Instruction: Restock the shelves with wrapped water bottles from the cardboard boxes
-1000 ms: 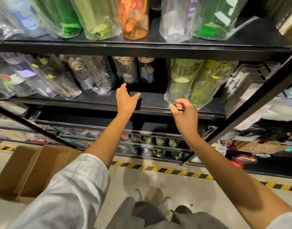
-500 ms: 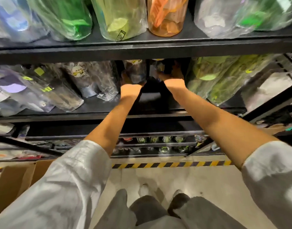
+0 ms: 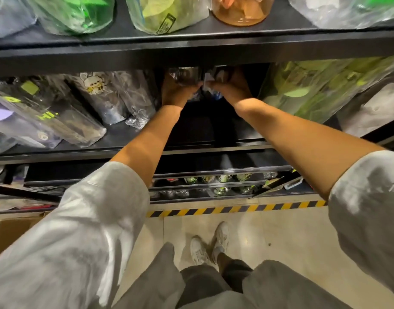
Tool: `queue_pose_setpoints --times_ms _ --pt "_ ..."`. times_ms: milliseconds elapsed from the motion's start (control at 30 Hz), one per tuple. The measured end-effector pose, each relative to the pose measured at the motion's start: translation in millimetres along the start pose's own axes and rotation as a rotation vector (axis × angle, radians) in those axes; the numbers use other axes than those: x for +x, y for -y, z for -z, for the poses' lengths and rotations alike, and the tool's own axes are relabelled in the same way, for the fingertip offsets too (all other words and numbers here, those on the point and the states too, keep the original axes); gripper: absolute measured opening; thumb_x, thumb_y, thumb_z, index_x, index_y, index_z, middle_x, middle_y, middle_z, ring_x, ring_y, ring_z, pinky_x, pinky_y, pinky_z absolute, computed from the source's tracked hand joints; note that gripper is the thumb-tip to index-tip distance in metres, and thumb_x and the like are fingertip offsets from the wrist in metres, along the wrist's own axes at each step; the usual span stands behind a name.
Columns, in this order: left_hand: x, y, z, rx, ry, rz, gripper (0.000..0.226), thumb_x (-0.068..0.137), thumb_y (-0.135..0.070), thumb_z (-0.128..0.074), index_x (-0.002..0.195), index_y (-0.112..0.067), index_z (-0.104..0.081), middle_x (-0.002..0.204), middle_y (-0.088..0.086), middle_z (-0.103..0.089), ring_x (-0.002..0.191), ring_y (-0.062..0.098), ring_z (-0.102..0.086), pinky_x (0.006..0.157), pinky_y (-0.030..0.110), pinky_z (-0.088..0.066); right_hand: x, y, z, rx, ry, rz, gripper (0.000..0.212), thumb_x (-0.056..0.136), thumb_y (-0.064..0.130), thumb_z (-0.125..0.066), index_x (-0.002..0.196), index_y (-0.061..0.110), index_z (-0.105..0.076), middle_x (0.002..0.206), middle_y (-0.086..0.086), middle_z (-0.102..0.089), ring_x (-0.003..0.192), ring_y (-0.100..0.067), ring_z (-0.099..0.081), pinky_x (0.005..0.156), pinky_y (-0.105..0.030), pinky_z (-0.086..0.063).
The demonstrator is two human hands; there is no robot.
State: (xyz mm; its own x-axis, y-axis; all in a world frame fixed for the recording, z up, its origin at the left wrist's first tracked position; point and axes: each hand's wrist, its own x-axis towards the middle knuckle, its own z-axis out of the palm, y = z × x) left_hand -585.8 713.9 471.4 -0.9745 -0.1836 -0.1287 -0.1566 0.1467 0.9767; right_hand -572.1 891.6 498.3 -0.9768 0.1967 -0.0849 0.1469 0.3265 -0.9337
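Black metal shelving (image 3: 191,144), a few tiers. Top tier (image 3: 269,32) has wrapped bottles: green (image 3: 75,14), yellow-green (image 3: 167,16), an orange one (image 3: 240,10), and a clear one (image 3: 347,12). Middle tier has clear wrapped bottles (image 3: 115,97) leaning on the left and yellow-green ones (image 3: 307,90) on the right. Lower racks hold small bottles (image 3: 222,184). The tile floor (image 3: 280,237) has striped tape (image 3: 236,209) and a cardboard box (image 3: 11,230).
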Motion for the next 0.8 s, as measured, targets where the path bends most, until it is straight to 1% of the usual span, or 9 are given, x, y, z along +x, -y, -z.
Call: queue_pose_setpoints --times_ms 100,167,267,400,533,633,700,733,800 --pt "5.2 -0.3 0.8 0.021 0.019 -0.018 0.056 0.054 -0.038 -0.090 0.102 -0.023 -0.067 0.115 0.006 -0.072 0.113 0.028 -0.069 0.101 0.048 -0.055 -3.4 -0.3 0.0 0.016 0.016 0.040 0.060 0.074 0.015 -0.092 0.116 0.015 -0.049 0.094 0.012 -0.054 0.091 -0.006 -0.058 0.079 -0.008 -0.046" --pt "16.3 7.6 1.7 0.069 0.002 -0.005 0.079 0.051 -0.049 -0.095 0.117 -0.017 -0.065 0.126 0.010 -0.069 0.118 0.030 -0.067 0.103 0.049 -0.055 -7.1 0.6 0.5 0.014 0.013 0.063 0.065 0.078 0.011 -0.090 0.127 0.014 -0.048 0.108 0.009 -0.060 0.105 -0.011 -0.060 0.081 -0.004 -0.044" --pt "2.3 3.1 0.7 0.057 0.011 -0.051 0.070 0.055 -0.033 -0.091 0.118 -0.023 -0.060 0.123 0.009 -0.070 0.113 0.024 -0.069 0.101 0.043 -0.056 -18.7 6.9 -2.2 -0.015 -0.015 0.078 0.086 0.076 0.018 -0.092 0.146 0.010 -0.043 0.139 -0.003 -0.060 0.127 -0.017 -0.057 0.101 -0.019 -0.047" --pt "-40.0 -9.6 10.1 0.094 0.018 -0.063 0.082 0.065 -0.041 -0.088 0.138 -0.026 -0.053 0.138 0.007 -0.064 0.128 0.026 -0.062 0.109 0.038 -0.049 -38.3 0.4 3.1 -0.035 -0.043 0.090 0.084 0.073 0.014 -0.094 0.142 0.002 -0.048 0.129 0.000 -0.062 0.120 -0.015 -0.061 0.103 -0.030 -0.052" --pt "-69.3 -15.0 25.7 0.203 0.153 0.264 0.057 0.090 -0.042 -0.075 0.133 -0.007 -0.066 0.125 0.007 -0.069 0.115 0.023 -0.066 0.103 0.033 -0.052 -70.2 -1.1 15.5 -0.116 -0.019 0.067 0.072 0.076 0.023 -0.090 0.132 0.000 -0.052 0.126 -0.015 -0.068 0.113 -0.026 -0.066 0.094 -0.037 -0.055" --pt "-84.5 -16.4 26.1 0.345 0.106 0.152 0.040 0.090 -0.042 -0.078 0.102 -0.004 -0.072 0.094 0.005 -0.060 0.090 0.015 -0.054 0.076 0.026 -0.044 -87.6 -4.6 23.5 -0.192 -0.048 0.102 0.070 0.080 0.032 -0.090 0.132 0.003 -0.053 0.112 -0.011 -0.071 0.098 -0.024 -0.066 0.082 -0.036 -0.055" --pt "-93.7 -15.7 23.9 0.390 0.031 0.038 0.045 0.087 -0.039 -0.082 0.070 -0.009 -0.053 0.078 0.005 -0.052 0.084 0.017 -0.049 0.065 0.025 -0.034 -98.1 -5.3 27.5 -0.184 -0.054 0.114 0.071 0.080 0.034 -0.089 0.135 0.008 -0.052 0.110 0.000 -0.065 0.099 -0.017 -0.061 0.079 -0.028 -0.048" --pt "-97.6 -14.4 22.0 0.373 0.026 0.024 0.046 0.086 -0.036 -0.084 0.069 -0.011 -0.049 0.076 0.003 -0.049 0.084 0.017 -0.047 0.066 0.025 -0.033 -101.4 -6.0 28.7 -0.186 -0.050 0.098 0.069 0.081 0.033 -0.088 0.134 0.008 -0.051 0.109 0.001 -0.062 0.100 -0.017 -0.060 0.078 -0.026 -0.045" --pt "-109.7 -12.5 24.1 0.301 0.028 0.003 0.041 0.086 -0.031 -0.085 0.099 -0.002 -0.059 0.095 0.004 -0.050 0.096 0.017 -0.049 0.076 0.024 -0.038 -108.3 -5.8 29.5 -0.173 -0.036 0.077 0.068 0.083 0.032 -0.088 0.133 0.007 -0.049 0.111 0.002 -0.060 0.103 -0.017 -0.059 0.078 -0.025 -0.043"
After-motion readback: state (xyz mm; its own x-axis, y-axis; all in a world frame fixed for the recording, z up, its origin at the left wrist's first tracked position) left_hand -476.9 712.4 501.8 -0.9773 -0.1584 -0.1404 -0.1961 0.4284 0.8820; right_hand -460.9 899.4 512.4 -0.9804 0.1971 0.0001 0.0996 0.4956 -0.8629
